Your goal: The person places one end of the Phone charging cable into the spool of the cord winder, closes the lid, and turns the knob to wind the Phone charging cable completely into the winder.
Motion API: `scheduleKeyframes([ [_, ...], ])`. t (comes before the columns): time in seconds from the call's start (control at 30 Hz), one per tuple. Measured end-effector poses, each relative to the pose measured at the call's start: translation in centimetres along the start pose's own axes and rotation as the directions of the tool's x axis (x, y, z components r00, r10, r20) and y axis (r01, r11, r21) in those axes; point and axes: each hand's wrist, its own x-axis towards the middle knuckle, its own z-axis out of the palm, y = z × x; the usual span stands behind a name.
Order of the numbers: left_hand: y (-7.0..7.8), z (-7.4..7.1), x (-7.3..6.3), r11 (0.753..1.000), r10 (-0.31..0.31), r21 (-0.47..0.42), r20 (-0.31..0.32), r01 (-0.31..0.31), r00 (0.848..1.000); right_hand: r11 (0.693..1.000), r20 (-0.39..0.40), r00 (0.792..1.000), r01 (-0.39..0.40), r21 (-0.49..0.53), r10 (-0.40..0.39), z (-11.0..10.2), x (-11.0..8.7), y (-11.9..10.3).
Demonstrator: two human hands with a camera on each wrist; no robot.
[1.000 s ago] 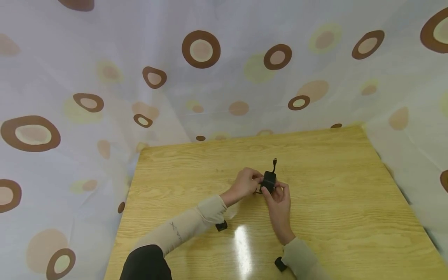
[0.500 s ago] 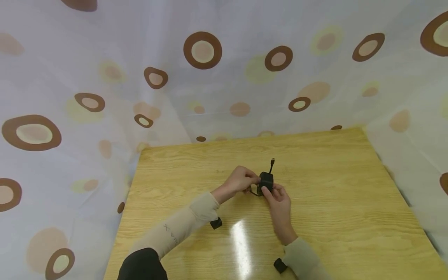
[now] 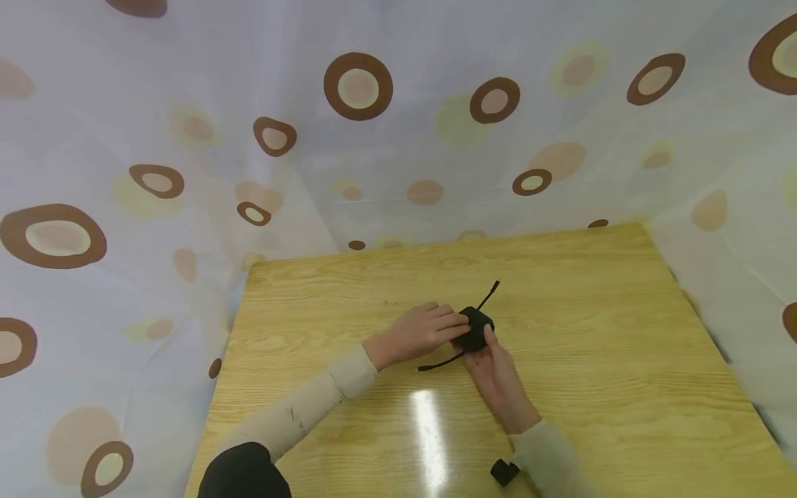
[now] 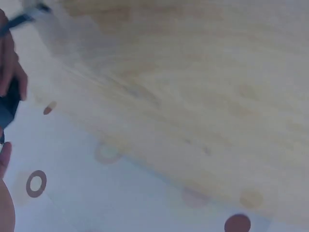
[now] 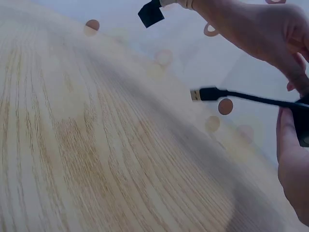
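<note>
Both hands hold a small black block-shaped device (image 3: 476, 332) above the wooden table. My left hand (image 3: 418, 335) lays its fingers over the block's left and upper side; its thumb is hidden in the head view. From below and the right, my right hand (image 3: 498, 379) grips the block, its thumb along the right side. One black cable end (image 3: 489, 294) sticks out to the upper right, and another cable end (image 3: 436, 365) hangs out to the lower left. In the right wrist view a USB plug (image 5: 195, 94) tips the black cable (image 5: 256, 99).
The wooden table (image 3: 623, 346) spreads around the hands, with a glare streak in front of them. Spotted white sheeting (image 3: 398, 152) rises behind and at both sides. A black wrist camera (image 3: 504, 472) sits by the right sleeve.
The block has turned in the hands. The lower cable end now sticks out to the left, and the upper one leans further right. The left hand has shifted its fingers over the block.
</note>
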Motion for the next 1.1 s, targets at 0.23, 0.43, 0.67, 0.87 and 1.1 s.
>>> scheduleKeyframes([
  [0.23, -1.1, 0.1, -0.6, 0.967, 0.201, 0.156, 0.009, -0.200, 0.980, 0.989, 0.118, 0.984, -0.141, 0.052, 0.134, -0.6, -0.1, -0.3],
  [0.43, -1.5, 0.2, -0.4, 0.951, 0.274, 0.139, 0.029, -0.276, 0.961, 0.974, 0.106, 0.973, -0.215, 0.069, 0.207, -1.0, -0.3, -0.5],
  [0.67, -2.1, 0.2, -0.1, 0.928, 0.351, 0.117, 0.048, -0.354, 0.935, 0.965, 0.137, 0.965, -0.237, 0.110, 0.222, -1.1, -0.7, -0.5],
  [0.87, -2.0, 0.3, 0.5, 0.927, 0.360, 0.087, 0.071, -0.366, 0.930, 0.970, 0.212, 0.961, -0.209, 0.127, 0.179, -1.2, -0.8, -0.4],
  [1.1, -0.7, 0.8, 0.5, 0.985, 0.168, 0.017, 0.059, -0.169, 0.984, 0.980, 0.242, 0.966, -0.131, 0.150, 0.092, -1.0, -0.5, -0.1],
])
